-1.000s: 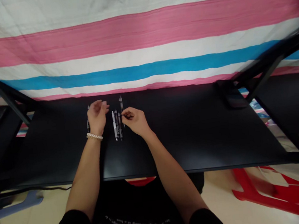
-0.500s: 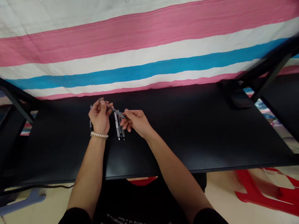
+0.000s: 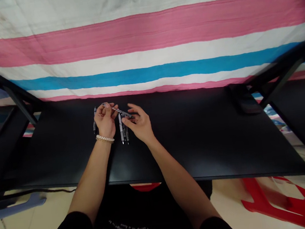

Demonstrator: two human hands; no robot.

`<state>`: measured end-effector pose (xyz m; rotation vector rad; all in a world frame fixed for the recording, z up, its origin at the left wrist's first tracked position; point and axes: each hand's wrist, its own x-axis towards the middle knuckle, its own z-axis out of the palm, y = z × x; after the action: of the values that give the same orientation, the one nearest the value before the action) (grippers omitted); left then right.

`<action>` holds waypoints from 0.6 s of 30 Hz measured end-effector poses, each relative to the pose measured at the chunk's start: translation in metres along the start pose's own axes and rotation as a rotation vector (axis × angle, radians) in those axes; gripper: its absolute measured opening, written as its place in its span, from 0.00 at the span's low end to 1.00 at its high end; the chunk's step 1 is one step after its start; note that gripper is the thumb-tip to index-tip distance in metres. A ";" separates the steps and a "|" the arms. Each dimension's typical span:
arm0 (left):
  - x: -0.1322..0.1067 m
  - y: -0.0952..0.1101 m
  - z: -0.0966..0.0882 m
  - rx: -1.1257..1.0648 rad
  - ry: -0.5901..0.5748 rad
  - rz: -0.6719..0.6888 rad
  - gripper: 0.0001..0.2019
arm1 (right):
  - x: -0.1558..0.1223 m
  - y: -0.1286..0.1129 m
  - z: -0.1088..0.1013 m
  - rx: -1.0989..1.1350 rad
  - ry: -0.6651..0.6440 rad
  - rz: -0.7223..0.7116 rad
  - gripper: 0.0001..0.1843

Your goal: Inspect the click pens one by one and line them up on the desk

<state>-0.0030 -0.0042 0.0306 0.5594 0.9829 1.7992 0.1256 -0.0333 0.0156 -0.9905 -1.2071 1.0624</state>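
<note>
My left hand (image 3: 105,119) is closed, its thumb and fingers pinching one end of a slim grey pen (image 3: 126,114). This pen slants down to the right above the table. Around its other end, my right hand (image 3: 140,122) has thumb and forefinger spread apart, with the pen's tip close to its fingers; whether any finger touches it is hard to tell. Below the hands, a light grey pen (image 3: 121,129) lies side by side with darker pens (image 3: 127,132), pointing toward me. A dark pen (image 3: 95,121) rests left of my left hand, partly hidden by it.
The black table (image 3: 199,135) has a dark flat object (image 3: 246,100) at its back right. Black metal frame bars rise at both sides. A striped sheet (image 3: 143,34) hangs behind. Red stool parts (image 3: 278,203) stand on the floor at right, a bluish one (image 3: 27,206) at left.
My right hand's thumb and forefinger have parted from their pinch on the pen's lower end. The left hand still holds the pen. The view has shifted slightly.
</note>
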 end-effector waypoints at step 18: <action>0.003 -0.003 -0.005 -0.060 0.008 -0.043 0.08 | 0.002 0.008 0.002 0.107 -0.059 0.105 0.16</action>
<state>-0.0058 -0.0026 0.0252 0.4911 0.9362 1.7881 0.1226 -0.0294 0.0085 -0.9537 -1.1432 1.2341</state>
